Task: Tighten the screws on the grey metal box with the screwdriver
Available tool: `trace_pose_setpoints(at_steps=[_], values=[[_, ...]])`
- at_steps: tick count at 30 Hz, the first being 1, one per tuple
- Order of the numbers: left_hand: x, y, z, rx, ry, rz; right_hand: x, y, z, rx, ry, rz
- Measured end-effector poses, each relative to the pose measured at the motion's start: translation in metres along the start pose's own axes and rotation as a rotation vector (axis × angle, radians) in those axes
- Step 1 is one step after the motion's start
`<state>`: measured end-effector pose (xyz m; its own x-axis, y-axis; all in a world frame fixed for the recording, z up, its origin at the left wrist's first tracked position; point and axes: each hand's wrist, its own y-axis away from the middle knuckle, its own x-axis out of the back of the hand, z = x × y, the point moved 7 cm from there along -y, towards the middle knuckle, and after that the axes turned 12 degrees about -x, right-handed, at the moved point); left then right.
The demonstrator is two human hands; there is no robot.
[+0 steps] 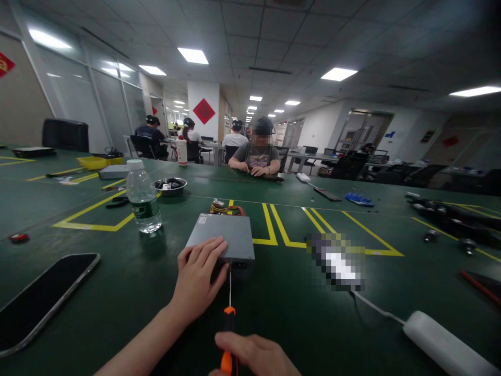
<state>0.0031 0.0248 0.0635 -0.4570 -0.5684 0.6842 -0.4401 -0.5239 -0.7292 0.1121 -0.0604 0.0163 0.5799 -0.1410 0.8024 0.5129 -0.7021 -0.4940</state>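
txt: none fully legible | grn lbl [145, 209] on btl [139, 187]: wht print, too sm. | wht sticker [202, 220] on metal box [231, 230]: too sm. | red diamond sign [204, 111] on pillar [203, 89]: unclear

A bottle [143, 201] stands upright on a green table [117, 292]. Nearer than the bottle, leftward, lies a phone [45, 300]; just behind the bottle, rightward, a metal bowl [172, 192]; farther behind, a cup [182, 153].

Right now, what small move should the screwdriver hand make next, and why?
Perhaps turn the screwdriver slightly: the right hand holds it, its shaft seems to meet the near side of the grey box, and the left hand rests on top.
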Motion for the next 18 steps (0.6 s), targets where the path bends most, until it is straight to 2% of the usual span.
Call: trace_pose_setpoints(at_steps=[2, 5, 7, 11, 13, 15, 18], values=[[-0.001, 0.001, 0.0, -0.008, 0.001, -0.011, 0.023, 0.001, -0.021, 0.193, 0.043, 0.167], [-0.001, 0.002, 0.0, -0.022, 0.0, -0.003, 0.039, -0.002, -0.037, 0.291, 0.059, 0.216], [-0.001, 0.003, 0.0, -0.03, 0.002, 0.011, 0.044, -0.007, -0.041, 0.254, 0.077, 0.182], [0.0, 0.004, -0.001, -0.022, 0.026, 0.013, 0.046, -0.009, -0.049, 0.197, 0.159, 0.02], [0.001, 0.005, -0.001, -0.011, 0.033, 0.006, 0.049, -0.008, -0.051, 0.169, 0.149, 0.02], [0.001, 0.005, 0.0, -0.011, 0.036, 0.001, 0.052, -0.006, -0.053, 0.198, 0.111, 0.08], [0.001, 0.005, 0.0, -0.009, 0.04, -0.01, 0.049, -0.005, -0.049, 0.182, 0.047, 0.104]])
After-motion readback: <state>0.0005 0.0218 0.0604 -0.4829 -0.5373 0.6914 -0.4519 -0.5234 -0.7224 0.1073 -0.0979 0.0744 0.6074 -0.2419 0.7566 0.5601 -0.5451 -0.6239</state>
